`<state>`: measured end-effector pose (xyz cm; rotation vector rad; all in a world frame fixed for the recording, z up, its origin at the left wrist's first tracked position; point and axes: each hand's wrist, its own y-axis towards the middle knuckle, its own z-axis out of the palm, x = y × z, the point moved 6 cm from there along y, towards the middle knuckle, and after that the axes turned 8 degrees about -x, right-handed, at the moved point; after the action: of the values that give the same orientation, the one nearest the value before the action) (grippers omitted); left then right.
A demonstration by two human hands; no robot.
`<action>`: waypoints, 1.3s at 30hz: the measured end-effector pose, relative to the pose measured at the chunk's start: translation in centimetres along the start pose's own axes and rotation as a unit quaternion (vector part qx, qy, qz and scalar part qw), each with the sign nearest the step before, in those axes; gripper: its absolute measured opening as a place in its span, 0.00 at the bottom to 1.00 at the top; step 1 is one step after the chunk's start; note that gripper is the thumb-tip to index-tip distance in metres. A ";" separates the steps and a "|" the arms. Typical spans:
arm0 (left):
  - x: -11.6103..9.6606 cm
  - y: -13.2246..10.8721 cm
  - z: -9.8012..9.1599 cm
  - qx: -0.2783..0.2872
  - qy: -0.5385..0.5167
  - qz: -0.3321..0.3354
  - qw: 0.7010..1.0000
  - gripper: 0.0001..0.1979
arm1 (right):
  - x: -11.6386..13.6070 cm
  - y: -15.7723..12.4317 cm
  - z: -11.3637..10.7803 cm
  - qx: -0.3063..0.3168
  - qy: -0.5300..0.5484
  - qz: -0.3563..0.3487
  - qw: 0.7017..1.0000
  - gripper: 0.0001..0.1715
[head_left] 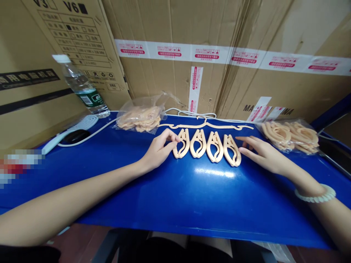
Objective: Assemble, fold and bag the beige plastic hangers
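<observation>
Several folded beige plastic hangers lie side by side in a row on the blue table. My left hand (161, 147) is at the left end of the row, its bent fingers and thumb closed on the edge of the leftmost folded hanger (187, 144). Beside the rightmost folded hanger (236, 157) is my right hand (260, 151), open, its index finger stretched and thumb apart, holding nothing. The two middle ones, a folded hanger (202, 144) and another folded hanger (218, 148), are untouched. Behind the row lies an unfolded hanger (205, 125), its hook pointing away from me.
A clear bag of beige hangers (141, 117) sits at back left, another bag of hangers (290, 135) at right. A water bottle (85, 91) leans near a white brush-like object (79, 126) and dark mouse-like object (77, 136). Cardboard boxes (164, 80) wall the blue table (175, 204).
</observation>
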<state>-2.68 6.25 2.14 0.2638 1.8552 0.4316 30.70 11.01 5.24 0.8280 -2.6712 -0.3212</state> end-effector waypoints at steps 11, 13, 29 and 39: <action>0.3 0.0 0.0 0.003 -0.024 -0.025 0.999 0.06 | -0.4 -0.1 0.3 0.011 0.002 0.001 1.000 0.38; 0.1 0.0 0.0 0.004 -0.016 -0.024 1.000 0.06 | -0.4 -0.1 0.3 0.011 -0.001 0.003 1.000 0.38; -0.1 -0.1 0.0 -0.002 -0.011 -0.033 0.999 0.05 | -0.4 -0.1 0.2 -0.001 0.000 0.005 1.000 0.37; -0.1 -0.1 0.0 0.001 -0.010 -0.024 1.000 0.06 | -0.5 -0.1 0.2 0.003 -0.007 -0.001 1.000 0.37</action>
<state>-2.61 6.15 2.13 0.2247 1.8396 0.3931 31.01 11.22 4.87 0.8329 -2.6864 -0.3208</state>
